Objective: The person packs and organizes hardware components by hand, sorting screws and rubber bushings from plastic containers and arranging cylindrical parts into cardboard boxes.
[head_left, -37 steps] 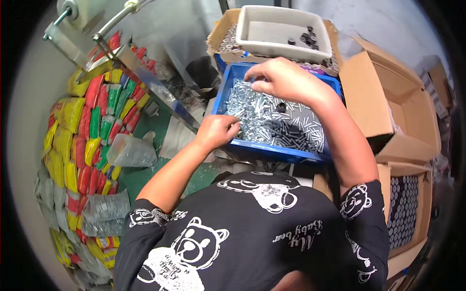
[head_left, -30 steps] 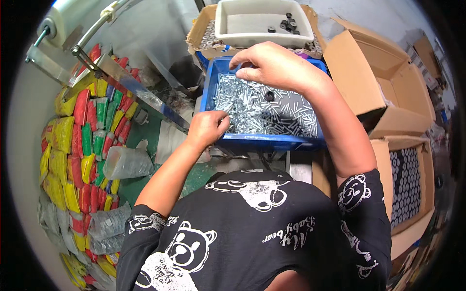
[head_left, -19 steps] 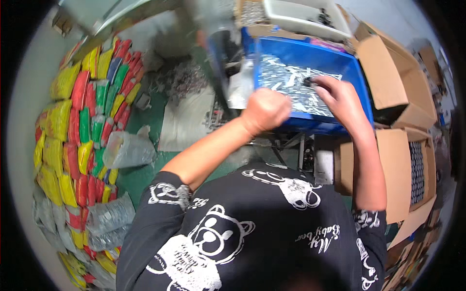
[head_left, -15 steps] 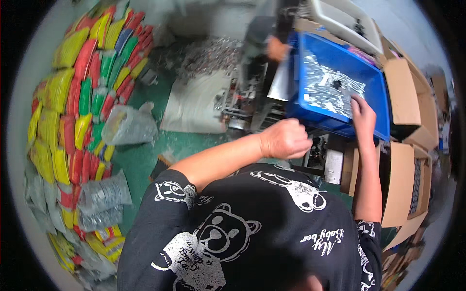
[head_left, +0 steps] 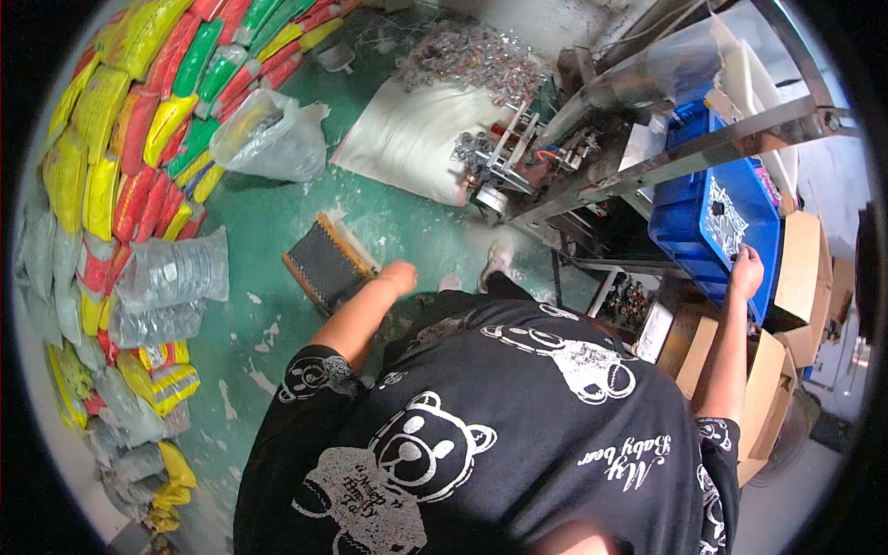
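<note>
My left hand is closed in a fist, low over the floor beside a shallow cardboard box filled with rows of small dark grey pieces. Whatever that fist may hold is hidden. On the right, my right hand is at the near side of a blue plastic bin, its fingers drawn together. A small dark spot shows by its fingertips, too small to name. Inside the bin lies a heap of small silvery metal pieces, with a little black object on top.
A metal frame bar crosses between me and the bin. Open cardboard cartons stand at the right. Stacked coloured sacks line the left wall. A white sheet, heaped with small parts, lies ahead beside a machine.
My left hand has moved left, away from the bin toward the cardboard box on the floor. The right hand has shifted to the bin's near side. The whole view has swung left.
</note>
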A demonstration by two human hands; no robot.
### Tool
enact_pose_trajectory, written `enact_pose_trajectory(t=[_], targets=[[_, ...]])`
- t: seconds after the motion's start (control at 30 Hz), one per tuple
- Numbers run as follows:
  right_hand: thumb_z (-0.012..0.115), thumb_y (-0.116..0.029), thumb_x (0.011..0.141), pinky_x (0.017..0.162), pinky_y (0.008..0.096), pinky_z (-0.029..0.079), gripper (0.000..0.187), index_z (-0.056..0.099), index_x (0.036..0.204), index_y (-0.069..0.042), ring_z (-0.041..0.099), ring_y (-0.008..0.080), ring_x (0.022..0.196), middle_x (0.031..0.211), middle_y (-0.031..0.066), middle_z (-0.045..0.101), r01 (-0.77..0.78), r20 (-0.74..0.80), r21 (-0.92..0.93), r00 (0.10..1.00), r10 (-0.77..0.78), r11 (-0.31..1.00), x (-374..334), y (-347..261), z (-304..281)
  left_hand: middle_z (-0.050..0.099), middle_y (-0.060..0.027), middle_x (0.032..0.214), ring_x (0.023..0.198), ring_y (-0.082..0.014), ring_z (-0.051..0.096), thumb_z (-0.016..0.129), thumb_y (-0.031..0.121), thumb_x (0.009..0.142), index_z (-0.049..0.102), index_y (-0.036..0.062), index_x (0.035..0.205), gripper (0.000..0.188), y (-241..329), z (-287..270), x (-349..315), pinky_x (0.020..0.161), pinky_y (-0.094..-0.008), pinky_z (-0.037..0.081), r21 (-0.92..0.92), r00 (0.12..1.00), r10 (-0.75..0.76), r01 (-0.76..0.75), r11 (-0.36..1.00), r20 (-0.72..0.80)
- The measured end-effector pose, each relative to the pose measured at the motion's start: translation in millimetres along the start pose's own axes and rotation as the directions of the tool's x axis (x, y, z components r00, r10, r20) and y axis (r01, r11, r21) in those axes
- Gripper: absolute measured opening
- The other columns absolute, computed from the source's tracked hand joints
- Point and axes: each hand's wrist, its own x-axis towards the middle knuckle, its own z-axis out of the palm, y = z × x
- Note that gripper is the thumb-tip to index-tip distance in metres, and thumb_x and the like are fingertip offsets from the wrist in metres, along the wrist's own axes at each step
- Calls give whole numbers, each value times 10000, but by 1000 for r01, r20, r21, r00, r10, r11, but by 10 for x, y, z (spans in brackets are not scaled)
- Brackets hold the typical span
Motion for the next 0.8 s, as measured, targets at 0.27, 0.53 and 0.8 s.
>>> enact_pose_trajectory(t=[0.27,0.53,0.8], targets=[[573,-318,855,809,376,493,305,723,1044,-131,678,262,890,931,102,720,44,-65,-77,997,-49,996,134,53,47,660,-204,1043,987,-387,624,500,275,882,701,39,971,322,-118,558,-209,885,-477,490,-160,982,-183,174,972,-41],[620,-323,822,864,393,477,324,730,1008,-81,664,297,948,1007,151,705,88,-24,-103,996,-91,991,169,-29,-52,660,-203,988,940,-408,614,521,282,869,689,61,951,290,-146,941,-44,844,-487,485,-314,974,-199,155,937,-113],[635,-304,792,875,406,476,334,729,991,-53,659,320,943,999,166,704,106,-11,-170,994,-109,980,215,74,-38,662,-192,1003,944,-400,619,530,266,856,700,77,956,274,-73,905,-41,833,-484,493,-386,969,-211,146,911,-132]])
